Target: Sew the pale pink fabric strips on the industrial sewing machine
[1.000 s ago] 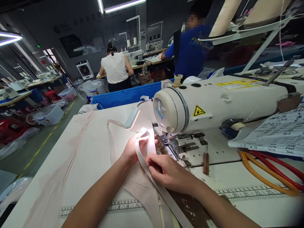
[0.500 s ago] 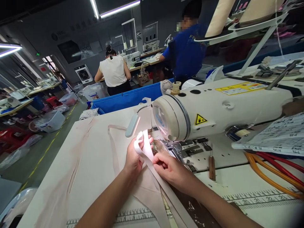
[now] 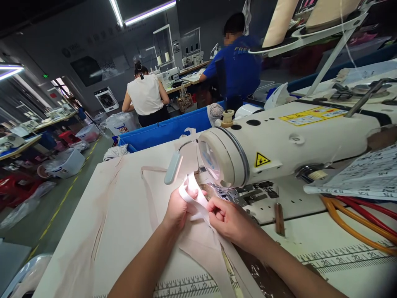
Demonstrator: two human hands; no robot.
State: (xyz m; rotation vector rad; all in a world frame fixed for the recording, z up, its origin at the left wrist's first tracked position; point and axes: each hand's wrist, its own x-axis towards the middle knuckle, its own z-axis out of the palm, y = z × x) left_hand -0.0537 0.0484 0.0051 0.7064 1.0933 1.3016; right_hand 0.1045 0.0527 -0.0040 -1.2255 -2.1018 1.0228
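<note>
My left hand (image 3: 178,205) is closed around a looped end of a pale pink fabric strip (image 3: 195,200), lit brightly by the lamp. Fingers pinched, my right hand (image 3: 223,216) grips the strip's edge just to the right. Below both hands the pale pink fabric (image 3: 203,244) hangs down over the table edge and the printed ruler. Beyond my fingers is the sewing machine (image 3: 263,145), its needle area partly hidden behind the round white end of its arm. A small grey-blue lamp (image 3: 173,167) on a bent neck stands just past my left hand.
A wooden-handled awl (image 3: 279,219) lies right of my right hand. Orange and red scissor-like handles (image 3: 347,225) and written paper sheets (image 3: 359,178) are farther right. Sheer pink fabric (image 3: 93,248) covers the table's left. Behind a blue cloth bin (image 3: 167,130) two people sit at machines.
My hands have shifted slightly right and down with the strip. Its loop at my left hand has opened and turned, and the hanging fabric has swung a little right.
</note>
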